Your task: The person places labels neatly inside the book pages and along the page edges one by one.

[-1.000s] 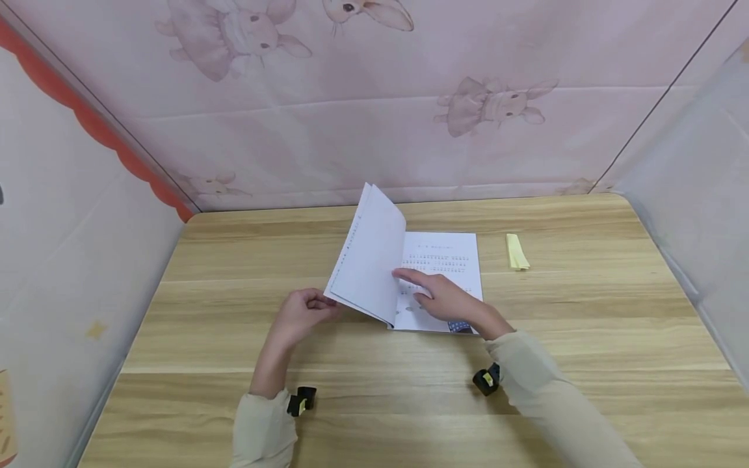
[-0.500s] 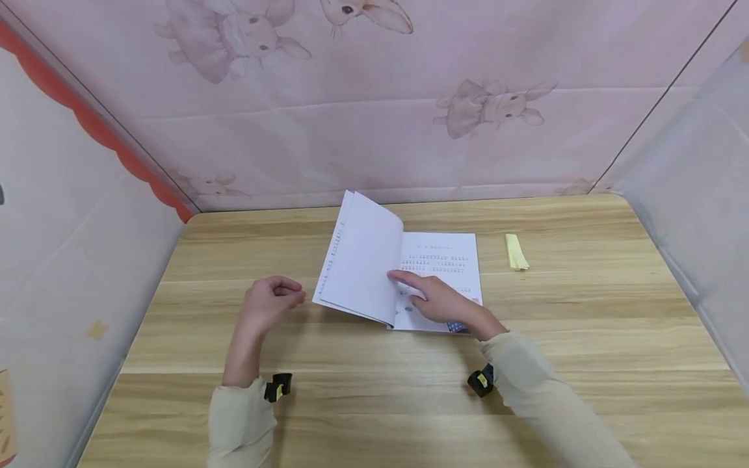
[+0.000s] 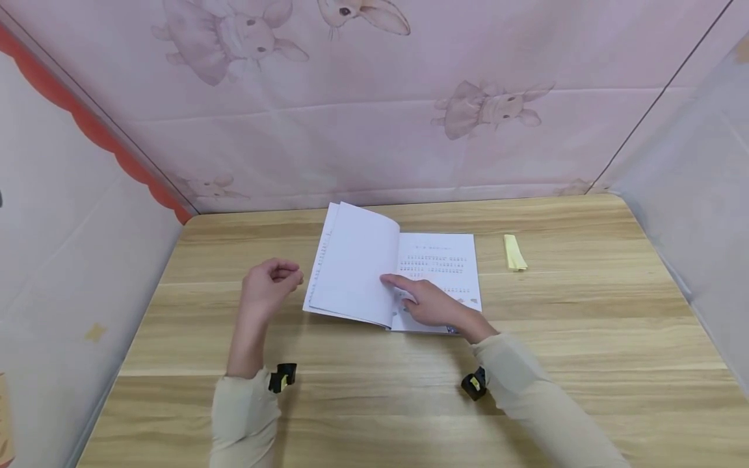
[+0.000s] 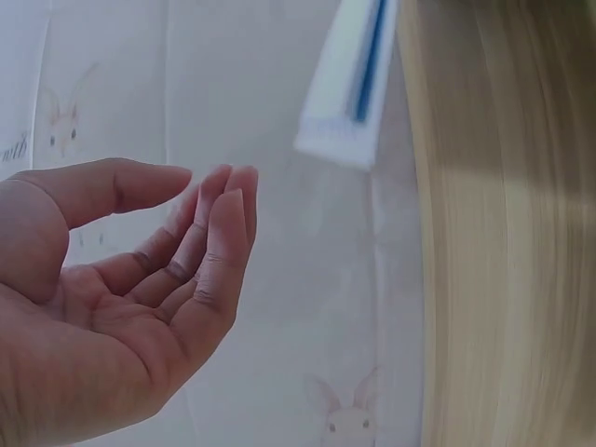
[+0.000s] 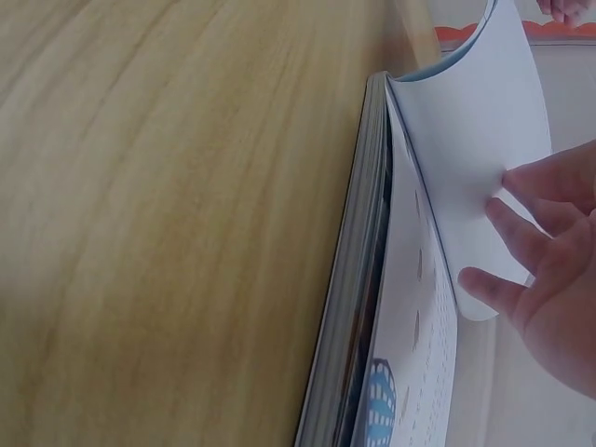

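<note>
An open book point(image 3: 435, 260) lies on the wooden table, its right page flat with printed text. Its left leaves and cover point(image 3: 354, 266) stand partly raised, curving up from the spine. My right hand point(image 3: 430, 302) presses the raised page near the spine with outstretched fingertips, as the right wrist view shows on the white page point(image 5: 466, 130). My left hand point(image 3: 269, 286) hovers left of the book, apart from it. In the left wrist view its fingers are loosely bent around nothing, and the book's edge point(image 4: 345, 102) appears blurred beyond them.
A pale yellow strip of folded paper point(image 3: 515, 252) lies to the right of the book. The wooden table point(image 3: 374, 403) meets a pink fabric backdrop point(image 3: 351, 149) printed with rabbits. A black camera mount is on each wrist.
My left hand has let go of the raised leaves and moved left. The leaves have sunk lower to the left, and my right hand has slid slightly left along the page.
</note>
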Demonstrator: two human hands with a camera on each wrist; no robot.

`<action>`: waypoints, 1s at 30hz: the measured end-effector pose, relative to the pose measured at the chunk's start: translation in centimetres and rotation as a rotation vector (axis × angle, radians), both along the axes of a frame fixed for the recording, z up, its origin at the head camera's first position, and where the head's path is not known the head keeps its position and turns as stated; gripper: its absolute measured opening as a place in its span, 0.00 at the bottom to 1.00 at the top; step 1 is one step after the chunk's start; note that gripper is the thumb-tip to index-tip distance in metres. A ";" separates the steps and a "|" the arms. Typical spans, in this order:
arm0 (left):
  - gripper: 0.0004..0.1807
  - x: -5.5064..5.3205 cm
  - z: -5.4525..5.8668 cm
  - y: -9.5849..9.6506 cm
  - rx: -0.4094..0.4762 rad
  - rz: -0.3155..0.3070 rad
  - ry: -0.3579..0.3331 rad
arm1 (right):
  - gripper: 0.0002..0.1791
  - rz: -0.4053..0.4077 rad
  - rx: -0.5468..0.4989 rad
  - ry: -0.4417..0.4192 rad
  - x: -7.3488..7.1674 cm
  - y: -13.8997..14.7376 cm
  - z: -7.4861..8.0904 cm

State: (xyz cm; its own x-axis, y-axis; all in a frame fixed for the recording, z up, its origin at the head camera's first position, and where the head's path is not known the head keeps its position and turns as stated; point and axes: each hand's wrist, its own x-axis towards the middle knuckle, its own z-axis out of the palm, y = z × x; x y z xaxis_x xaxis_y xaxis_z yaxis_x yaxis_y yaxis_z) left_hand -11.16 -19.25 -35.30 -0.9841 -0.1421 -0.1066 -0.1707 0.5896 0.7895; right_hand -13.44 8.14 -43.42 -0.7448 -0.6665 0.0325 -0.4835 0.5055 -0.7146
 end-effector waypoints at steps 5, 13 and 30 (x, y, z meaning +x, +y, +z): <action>0.13 -0.4 -0.6 1.6 0.014 -0.033 0.026 | 0.30 -0.002 0.012 -0.005 0.1 -0.2 -0.2; 0.13 -1.6 -2.1 3.8 -0.001 -0.174 0.037 | 0.30 0.005 0.022 -0.027 0.1 -0.2 -0.1; 0.25 -3.9 -4.6 5.9 -0.169 -0.385 -0.138 | 0.31 0.018 0.009 -0.011 0.2 -0.4 -0.4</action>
